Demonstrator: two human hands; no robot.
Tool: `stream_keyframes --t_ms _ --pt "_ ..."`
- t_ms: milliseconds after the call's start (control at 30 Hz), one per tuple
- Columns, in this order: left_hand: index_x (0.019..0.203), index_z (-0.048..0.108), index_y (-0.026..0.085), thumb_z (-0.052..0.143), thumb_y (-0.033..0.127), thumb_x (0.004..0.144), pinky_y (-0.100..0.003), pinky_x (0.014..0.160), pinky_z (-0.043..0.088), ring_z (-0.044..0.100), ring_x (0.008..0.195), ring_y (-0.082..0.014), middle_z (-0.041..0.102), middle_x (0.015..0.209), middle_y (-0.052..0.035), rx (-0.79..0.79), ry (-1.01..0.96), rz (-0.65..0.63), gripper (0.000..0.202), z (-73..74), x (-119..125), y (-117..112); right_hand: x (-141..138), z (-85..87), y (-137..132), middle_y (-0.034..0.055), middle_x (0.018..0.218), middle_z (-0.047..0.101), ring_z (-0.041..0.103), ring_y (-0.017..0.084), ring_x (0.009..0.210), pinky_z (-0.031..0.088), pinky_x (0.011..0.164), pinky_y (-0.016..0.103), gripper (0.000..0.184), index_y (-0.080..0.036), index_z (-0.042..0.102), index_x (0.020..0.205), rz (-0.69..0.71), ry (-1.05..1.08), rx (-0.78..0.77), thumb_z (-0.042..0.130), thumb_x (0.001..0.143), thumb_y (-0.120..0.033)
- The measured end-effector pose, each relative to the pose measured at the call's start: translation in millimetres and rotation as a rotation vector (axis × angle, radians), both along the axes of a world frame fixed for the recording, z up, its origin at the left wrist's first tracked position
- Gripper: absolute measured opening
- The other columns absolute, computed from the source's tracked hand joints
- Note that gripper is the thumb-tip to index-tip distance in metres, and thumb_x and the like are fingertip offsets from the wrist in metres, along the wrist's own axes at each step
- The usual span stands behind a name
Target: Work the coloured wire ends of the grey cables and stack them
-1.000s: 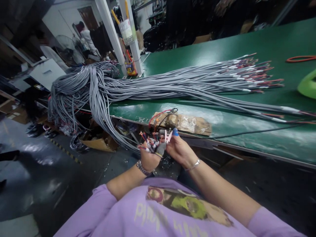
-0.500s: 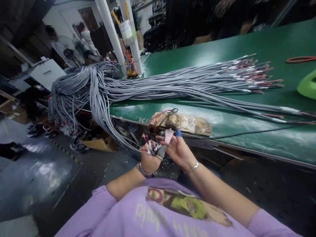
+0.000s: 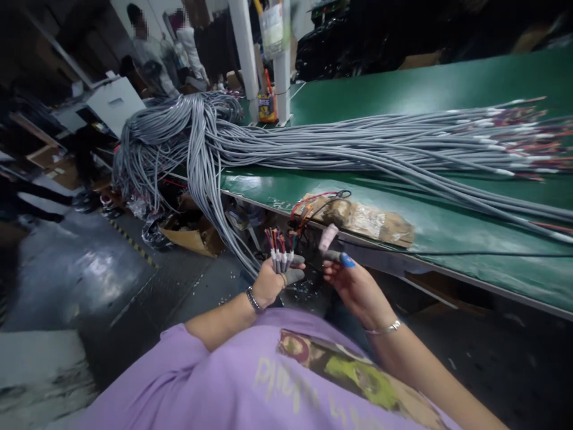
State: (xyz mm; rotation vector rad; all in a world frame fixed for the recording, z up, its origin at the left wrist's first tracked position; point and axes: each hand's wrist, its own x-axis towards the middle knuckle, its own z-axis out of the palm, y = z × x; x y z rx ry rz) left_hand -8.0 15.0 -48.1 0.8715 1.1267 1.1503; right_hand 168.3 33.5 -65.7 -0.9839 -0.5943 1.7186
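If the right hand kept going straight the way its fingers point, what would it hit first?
The right hand, pinching a pink piece, points up-left. It would probably meet the loose red and black wires at the green table edge first, though depth is unclear.

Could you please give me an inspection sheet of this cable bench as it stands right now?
Surface: green bench, shiny, worn at its near edge.
Job's things: wire ends, coloured, bunched upright; pale pink piece, small, kind unclear.
Clutter: taped cardboard pad at the bench edge, red and black leads at its left end; cardboard box on the floor.
Grippers: left hand in a closed grip on the wire ends; right hand pinches the pale pink piece, apart from the wires.
Cables: grey cable bundle lies along the bench and hangs over its left end.
Surroundings: white post; people standing far back.
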Motion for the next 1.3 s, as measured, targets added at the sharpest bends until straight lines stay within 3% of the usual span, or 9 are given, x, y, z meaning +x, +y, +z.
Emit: stream_keyframes --t_ms 200,367,500,633,867,967,1100,1233,1300 --pt "0.091 0.071 0.012 0.087 0.025 0.053 -0.03 0.075 0.052 0.067 0.079 -0.0187 0.074 0.087 -0.0074 0.047 0.014 -0.162 0.043 -16.8 10 -17 6 20.8 -29 0.0035 0.081 0.07 0.059 0.016 0.067 0.051 0.066 0.029 0.041 -0.023 0.071 0.099 0.141 -0.337 0.336 0.077 0.068 -0.05" --pt "0.093 0.071 0.015 0.077 0.01 0.061 -0.03 0.082 0.051 0.066 0.083 -0.0177 0.073 0.087 -0.0027 0.107 0.179 -0.325 0.033 -21.3 16 -28 12 28.1 -44 0.004 0.085 0.072 0.063 0.019 0.077 0.053 0.071 0.029 0.029 -0.024 0.072 0.089 0.156 -0.594 0.531 0.072 0.074 -0.048" --pt "0.091 0.072 0.014 0.078 0.018 0.065 -0.032 0.086 0.051 0.066 0.085 -0.0184 0.073 0.087 -0.0023 0.078 0.183 -0.339 0.028 -15.4 13 -34 15 30.7 -49 0.0025 0.073 0.07 0.062 0.019 0.068 0.053 0.064 0.027 0.028 -0.024 0.071 0.078 0.094 -0.739 0.478 0.071 0.071 -0.051" --pt "0.084 0.073 0.012 0.081 0.044 0.062 -0.035 0.087 0.051 0.067 0.085 -0.0217 0.073 0.081 -0.0047 0.062 0.068 -0.326 0.04 -4.5 8 -35 16 28.8 -50 0.0028 0.067 0.069 0.058 0.019 0.06 0.051 0.058 0.028 0.03 -0.023 0.067 0.068 0.092 -0.787 0.421 0.07 0.069 -0.053" --pt "0.079 0.074 0.012 0.07 0.073 0.057 -0.038 0.078 0.055 0.07 0.074 -0.0236 0.073 0.071 -0.01 0.041 -0.054 -0.044 0.065 34.2 -9 -31 12 42.6 -44 0.0036 0.075 0.069 0.061 0.024 0.072 0.051 0.066 0.033 0.024 -0.027 0.069 0.072 0.069 -0.781 0.554 0.07 0.071 -0.05" --pt "0.082 0.074 0.013 0.073 0.072 0.054 -0.037 0.072 0.056 0.07 0.072 -0.0237 0.074 0.073 -0.0103 0.055 -0.079 -0.028 0.065 47.2 -9 -29 0 58.7 -42 0.0042 0.071 0.068 0.059 0.026 0.07 0.051 0.064 0.036 0.021 -0.029 0.07 0.068 0.167 -0.669 0.588 0.074 0.067 -0.05" --pt "0.082 0.075 0.015 0.079 0.062 0.056 -0.03 0.073 0.054 0.069 0.076 -0.0208 0.074 0.075 -0.0074 0.118 -0.025 -0.12 0.054 49.9 3 -23 -14 64.9 -37 0.0015 0.056 0.059 0.049 0.018 0.054 0.044 0.053 0.03 0.033 -0.025 0.067 0.059 0.278 -0.577 0.455 0.07 0.07 -0.056" --pt "0.088 0.075 0.016 0.078 0.056 0.062 -0.022 0.044 0.043 0.058 0.047 -0.013 0.063 0.051 0.0 0.072 0.098 -0.254 0.048 44.4 11 -19 -15 54.7 -33 -0.0012 0.054 0.053 0.041 0.012 0.051 0.036 0.049 0.026 0.04 -0.02 0.065 0.059 0.266 -0.491 0.356 0.074 0.064 -0.059" --pt "0.092 0.073 0.015 0.077 0.056 0.064 -0.021 0.038 0.036 0.05 0.038 -0.0104 0.056 0.044 0.0032 0.029 0.15 -0.258 0.05 40.8 10 -18 -13 50.1 -32 -0.0017 0.058 0.055 0.041 0.011 0.053 0.035 0.049 0.025 0.039 -0.019 0.066 0.065 0.207 -0.457 0.317 0.078 0.06 -0.056"
